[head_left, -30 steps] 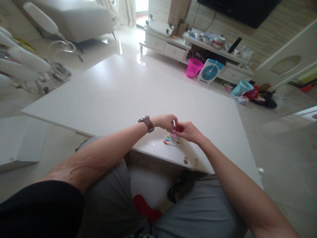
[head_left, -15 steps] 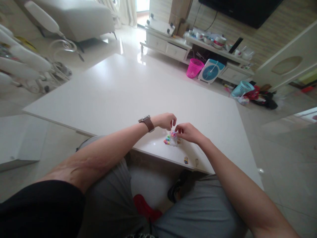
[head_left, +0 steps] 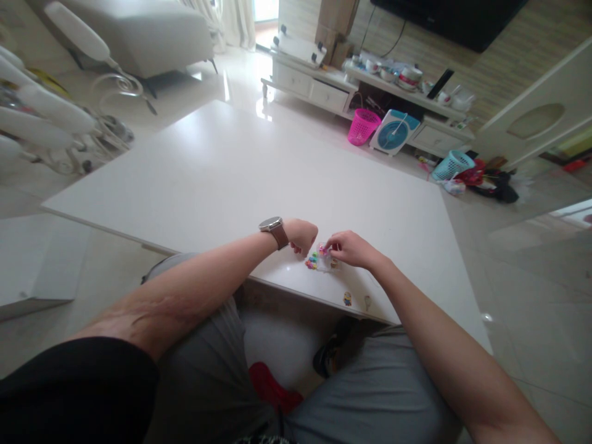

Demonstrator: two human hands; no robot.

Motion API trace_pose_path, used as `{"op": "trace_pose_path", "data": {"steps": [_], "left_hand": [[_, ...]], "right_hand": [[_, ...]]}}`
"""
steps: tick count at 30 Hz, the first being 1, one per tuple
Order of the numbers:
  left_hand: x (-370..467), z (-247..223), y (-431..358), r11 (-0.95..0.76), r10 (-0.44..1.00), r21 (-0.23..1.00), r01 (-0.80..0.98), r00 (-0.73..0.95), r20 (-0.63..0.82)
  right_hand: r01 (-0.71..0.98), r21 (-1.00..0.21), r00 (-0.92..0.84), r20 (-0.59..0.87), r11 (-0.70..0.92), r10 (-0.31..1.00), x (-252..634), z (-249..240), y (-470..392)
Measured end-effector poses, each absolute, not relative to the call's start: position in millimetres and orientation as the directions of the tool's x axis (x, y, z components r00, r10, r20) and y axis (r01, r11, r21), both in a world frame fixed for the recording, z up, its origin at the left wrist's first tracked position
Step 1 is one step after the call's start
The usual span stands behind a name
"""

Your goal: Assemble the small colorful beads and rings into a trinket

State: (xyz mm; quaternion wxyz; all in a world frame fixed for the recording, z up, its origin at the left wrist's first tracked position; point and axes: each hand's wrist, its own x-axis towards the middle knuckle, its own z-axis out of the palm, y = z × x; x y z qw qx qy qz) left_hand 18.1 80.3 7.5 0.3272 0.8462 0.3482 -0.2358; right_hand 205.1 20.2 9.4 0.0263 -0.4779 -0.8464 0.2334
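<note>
On the near part of the white table (head_left: 259, 166) a small clear plastic bag (head_left: 326, 262) with pink bits at its top stands among tiny colourful pieces. The thumb and fingers of my right hand (head_left: 351, 248) pinch the bag's upper edge. My left hand (head_left: 303, 236), below a brown-strapped watch (head_left: 274, 229), is bent downward with curled fingers, just left of the colourful pieces (head_left: 312, 261). Anything inside its fingers is hidden. Closer to the table edge lie a little yellow and blue figure (head_left: 347, 299) and a small metal ring-like piece (head_left: 367, 301).
Beyond the table a low cabinet (head_left: 328, 92) carries dishes. Before it stand a pink basket (head_left: 364, 127), a blue and white fan (head_left: 394, 133) and a light-blue basket (head_left: 453, 165). White chairs (head_left: 55, 117) are on the left. My legs are below the near edge.
My left hand has moved left and down from above the bag to beside the colourful pieces, its fingers now pointing down. My right hand has stayed at the bag.
</note>
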Motion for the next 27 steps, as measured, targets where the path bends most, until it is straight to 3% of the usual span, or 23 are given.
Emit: {"op": "trace_pose_path", "data": {"steps": [4,13,19,27], "left_hand": [[19.9,6.7,78.8,-0.504,0.398,0.389,0.771,0.607,-0.688],[23.2,7.2,73.3,-0.485,0.431,0.414,0.77,0.622,-0.653],[28.3,3.7,66.6,-0.586,0.449,0.381,0.716,0.677,-0.583],[24.1,10.2,71.5,-0.514,0.401,0.398,0.76,0.623,-0.672]], "right_hand": [[0.801,-0.427,-0.529,-0.176,0.42,0.83,205.2,8.9,19.9],[0.8,-0.45,-0.507,-0.155,0.396,0.848,207.1,7.0,20.6],[0.804,-0.453,-0.501,-0.165,0.386,0.85,205.1,9.2,19.7],[0.805,-0.441,-0.509,-0.169,0.398,0.844,205.3,9.8,19.9]]}}
